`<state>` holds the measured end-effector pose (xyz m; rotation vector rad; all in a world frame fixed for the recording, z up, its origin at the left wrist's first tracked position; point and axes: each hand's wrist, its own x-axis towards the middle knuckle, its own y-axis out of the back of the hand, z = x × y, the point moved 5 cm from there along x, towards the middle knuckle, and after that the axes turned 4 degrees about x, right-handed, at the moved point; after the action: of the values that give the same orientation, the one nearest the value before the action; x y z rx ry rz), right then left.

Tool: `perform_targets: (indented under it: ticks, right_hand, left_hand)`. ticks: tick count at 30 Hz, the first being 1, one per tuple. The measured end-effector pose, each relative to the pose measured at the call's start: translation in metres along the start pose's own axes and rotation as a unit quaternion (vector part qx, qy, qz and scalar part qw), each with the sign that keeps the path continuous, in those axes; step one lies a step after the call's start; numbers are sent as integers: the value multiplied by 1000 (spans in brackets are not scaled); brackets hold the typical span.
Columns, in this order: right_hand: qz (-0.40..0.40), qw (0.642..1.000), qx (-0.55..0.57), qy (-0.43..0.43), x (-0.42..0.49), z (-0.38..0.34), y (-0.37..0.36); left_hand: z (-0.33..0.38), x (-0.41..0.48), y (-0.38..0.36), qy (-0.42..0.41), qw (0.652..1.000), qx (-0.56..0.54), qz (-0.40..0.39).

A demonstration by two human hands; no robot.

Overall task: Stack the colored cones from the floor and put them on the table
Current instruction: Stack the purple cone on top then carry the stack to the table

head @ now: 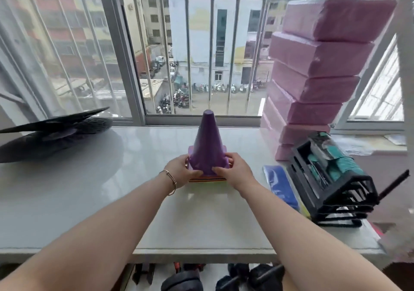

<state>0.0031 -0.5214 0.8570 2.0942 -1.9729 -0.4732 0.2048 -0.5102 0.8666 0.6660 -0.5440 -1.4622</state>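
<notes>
A stack of cones [208,147] stands upright on the white table [112,190], near its middle and close to the window. A purple cone is on top; orange and yellow-green base edges show beneath it. My left hand [179,171] grips the left side of the stacked bases, and a thin bracelet circles that wrist. My right hand [235,171] grips the right side of the bases, its thumb pressed on the purple cone's front. Both forearms reach in from the bottom of the view.
A black fan-like object [53,131] lies at the table's left. Stacked pink wrapped blocks [313,71] rise at the right by the barred window [190,51]. A black rack [331,178] and a blue packet [280,185] sit at the right. Dumbbells [246,277] lie below the table edge.
</notes>
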Motion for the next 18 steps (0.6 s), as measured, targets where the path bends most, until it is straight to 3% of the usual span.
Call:
perform_targets:
  ticks: [12, 18]
  right_hand:
    - [35, 998, -51, -23, 64, -5, -9]
    - [33, 997, -71, -21, 95, -13, -10]
  left_hand:
    - [-21, 88, 3, -10, 999, -17, -29]
    - [-16, 116, 4, -6, 999, 29, -21]
